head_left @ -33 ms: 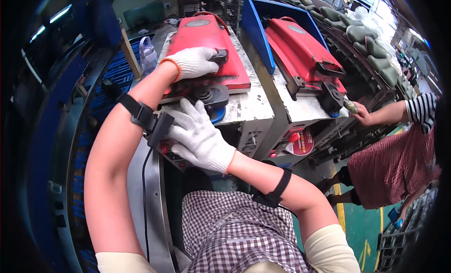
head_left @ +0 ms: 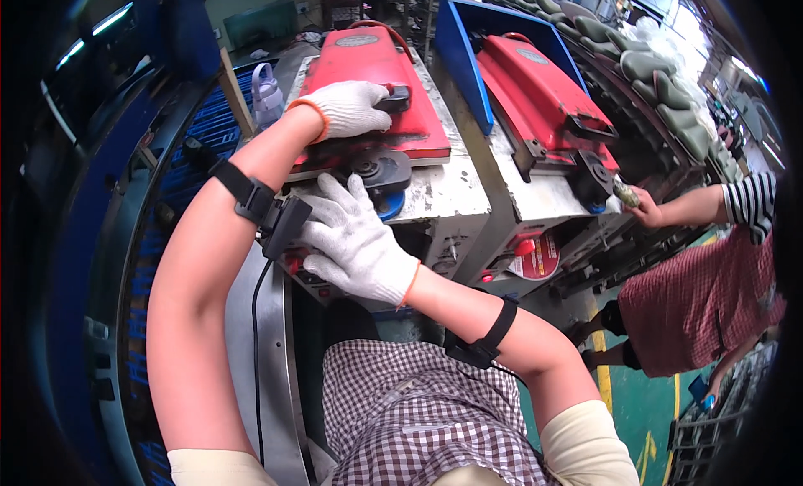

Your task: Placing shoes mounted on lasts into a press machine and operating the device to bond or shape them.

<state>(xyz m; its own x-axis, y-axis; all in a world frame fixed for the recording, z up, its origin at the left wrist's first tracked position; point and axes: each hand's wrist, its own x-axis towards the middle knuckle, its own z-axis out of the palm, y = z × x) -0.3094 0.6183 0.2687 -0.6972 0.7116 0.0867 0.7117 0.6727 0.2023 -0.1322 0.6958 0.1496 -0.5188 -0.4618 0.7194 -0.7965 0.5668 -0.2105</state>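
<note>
My left hand [head_left: 345, 109], in a white knit glove with an orange cuff, wraps its fingers round the black handle [head_left: 396, 99] on the red lid [head_left: 355, 61] of a press machine. The lid lies lowered over the white machine top [head_left: 456, 187]. My right hand [head_left: 355, 243], gloved alike, rests with fingers spread at the machine's front edge. Its fingertips are close to a black round latch [head_left: 381, 172] below the lid; whether they touch it I cannot tell. What lies beneath the lid is hidden.
A second press [head_left: 535, 84] with a red lid and blue guard [head_left: 461, 59] stands to the right. A co-worker's hand [head_left: 642, 207] grips its lever. Grey-green padded pieces [head_left: 640, 65] fill a rack behind. A lilac bottle [head_left: 267, 97] stands at left, beside a wooden post [head_left: 235, 93].
</note>
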